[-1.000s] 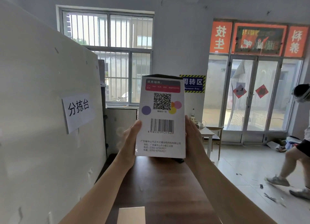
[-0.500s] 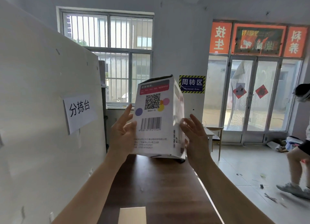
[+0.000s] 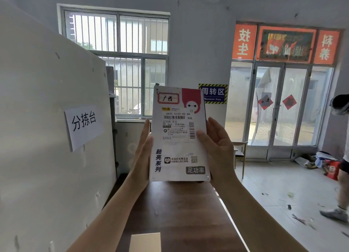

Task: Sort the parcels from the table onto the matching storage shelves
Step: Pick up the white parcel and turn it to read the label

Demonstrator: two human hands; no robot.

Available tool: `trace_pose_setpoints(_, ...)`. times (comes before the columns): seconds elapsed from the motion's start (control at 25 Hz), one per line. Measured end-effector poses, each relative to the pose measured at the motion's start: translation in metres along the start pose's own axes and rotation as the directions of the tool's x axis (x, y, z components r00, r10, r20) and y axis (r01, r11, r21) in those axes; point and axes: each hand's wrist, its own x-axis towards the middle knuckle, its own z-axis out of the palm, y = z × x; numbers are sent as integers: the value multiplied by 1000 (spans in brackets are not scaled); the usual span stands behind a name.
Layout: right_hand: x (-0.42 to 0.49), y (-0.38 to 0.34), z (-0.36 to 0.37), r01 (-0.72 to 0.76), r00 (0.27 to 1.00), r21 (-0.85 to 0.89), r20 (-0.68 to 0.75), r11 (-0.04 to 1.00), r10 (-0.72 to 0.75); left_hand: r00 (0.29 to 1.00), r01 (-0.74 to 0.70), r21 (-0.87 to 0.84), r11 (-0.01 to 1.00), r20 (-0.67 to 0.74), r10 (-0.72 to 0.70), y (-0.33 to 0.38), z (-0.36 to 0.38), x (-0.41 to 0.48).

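Observation:
I hold a white boxed parcel (image 3: 178,134) upright at chest height above the dark wooden table (image 3: 175,214). Its face toward me carries a shipping label with a barcode, "G103", and a red-framed handwritten tag at the top. My left hand (image 3: 144,153) presses flat against the parcel's left edge. My right hand (image 3: 217,147) cups its right edge, thumb lying over the label. No storage shelves are in view.
A white partition board (image 3: 47,138) with a paper sign (image 3: 84,124) stands close on my left. A pale cardboard piece (image 3: 145,241) lies on the table near me. A wooden chair (image 3: 239,153) stands beyond the table; another person (image 3: 340,157) walks at the right by floor clutter.
I have turned the parcel around between my hands: the QR-code face gave way to the shipping-label face. The person at the right has stepped further right.

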Motion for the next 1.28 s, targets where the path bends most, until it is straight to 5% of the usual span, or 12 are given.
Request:
trace_pose_setpoints(0.72,-7,22,3,62,998,-152,24,986,-59,998,-51,132,990,-33,56,5,1,-6)
trace_pose_setpoints(1.28,3,73,79,20,988,65,150,998,-30,991,-52,324,945,-99,88,32,-84,2)
